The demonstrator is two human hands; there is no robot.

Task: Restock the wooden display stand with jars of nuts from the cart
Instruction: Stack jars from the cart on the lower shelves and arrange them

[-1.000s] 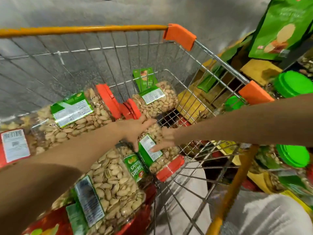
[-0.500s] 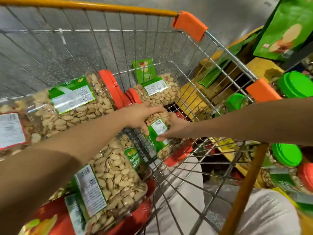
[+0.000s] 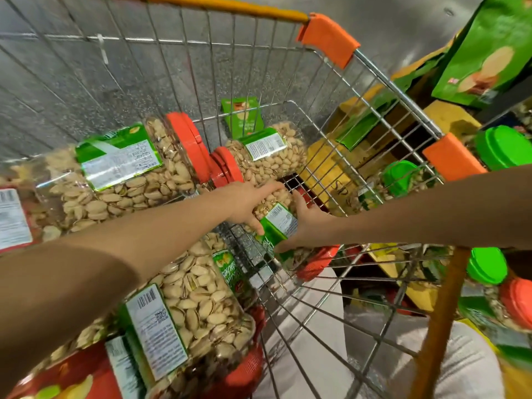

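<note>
Your hands have closed round the pistachio jar [image 3: 280, 221]; left hand [image 3: 247, 203] gripping from above, right hand [image 3: 309, 226] gripping its labelled side, inside the cart [image 3: 325, 38]

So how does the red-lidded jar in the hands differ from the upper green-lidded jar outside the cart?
The red-lidded clear plastic jar lies tilted inside the wire cart, gripped by the left hand and right hand; the green-lidded jar sits outside, lid up, untouched.
</note>
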